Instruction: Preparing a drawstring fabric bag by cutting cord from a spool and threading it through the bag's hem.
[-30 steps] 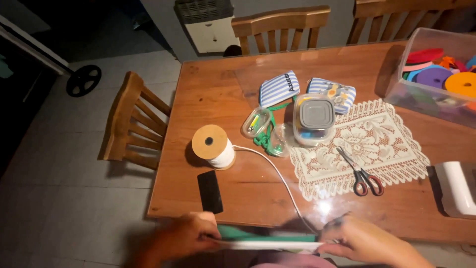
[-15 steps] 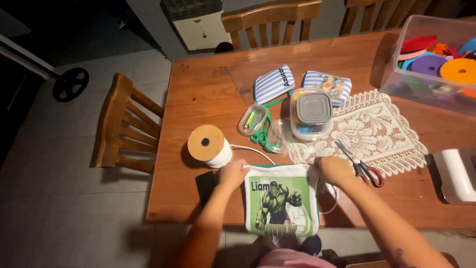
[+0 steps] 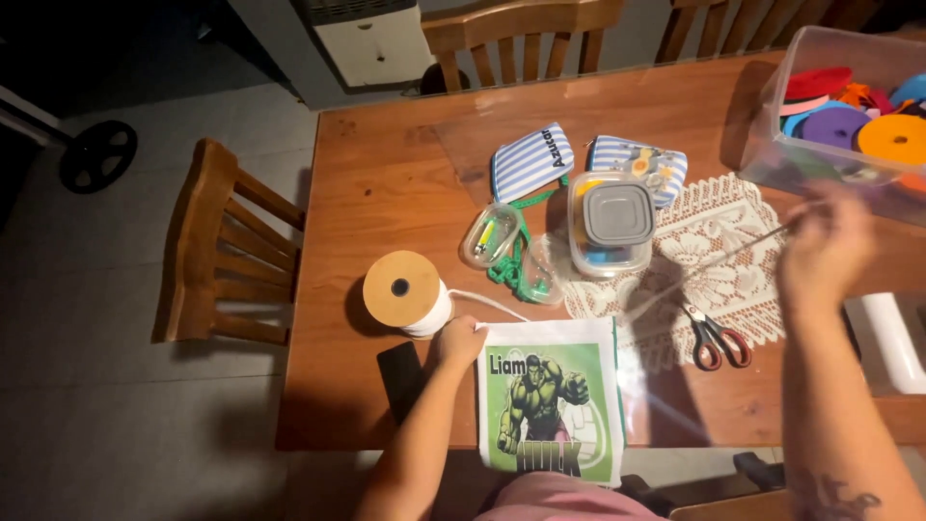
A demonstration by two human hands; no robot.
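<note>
Left hand (image 3: 461, 340) is closed, pinching the top left corner of a small white cloth bag (image 3: 550, 397) with a green cartoon print, which lies flat at the near edge of the wooden worktop (image 3: 386, 183), partly hanging over it. Right hand (image 3: 822, 253) is raised over the lace mat (image 3: 719, 241), blurred, fingers drawn together on a thin white cord (image 3: 704, 268) that stretches taut from it down toward the bag. Spool of white cord (image 3: 405, 291) stands just left of the left hand, black phone (image 3: 399, 378) near it below. Red-handled scissors (image 3: 712, 338) lie on the mat edge, right of the bag. Behind: lidded plastic box (image 3: 610, 224), two striped pouches (image 3: 532, 160), small clear case (image 3: 490, 237), clear bin of coloured ribbon rolls (image 3: 849, 116) at far right.
</note>
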